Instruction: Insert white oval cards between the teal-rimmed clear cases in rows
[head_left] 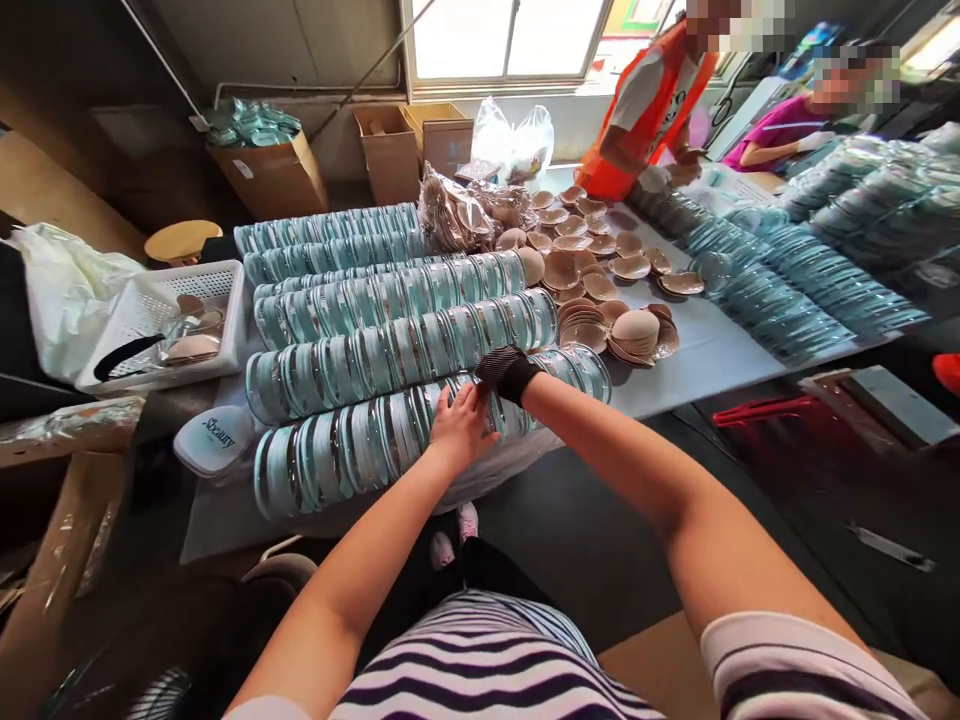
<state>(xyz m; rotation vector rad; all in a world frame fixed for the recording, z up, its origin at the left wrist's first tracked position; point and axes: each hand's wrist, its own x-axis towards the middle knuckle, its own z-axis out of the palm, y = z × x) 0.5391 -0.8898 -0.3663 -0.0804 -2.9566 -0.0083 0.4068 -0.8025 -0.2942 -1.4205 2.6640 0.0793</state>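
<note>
hands (480, 400) on clear round cases (352, 450) — teal-rimmed

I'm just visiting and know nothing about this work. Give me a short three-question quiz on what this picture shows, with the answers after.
1. True or false: the left hand rests on the nearest row of clear round cases.
2. Which hand wears a black glove? A) left B) right C) neither
3. What lies inside the white basket at the left?

Key
1. True. It lies on the front row at the table's near edge.
2. B. The right hand is gloved; the left is bare.
3. A few beige cups like the beige cups piled mid-table, with a dark strap across the basket.
</note>
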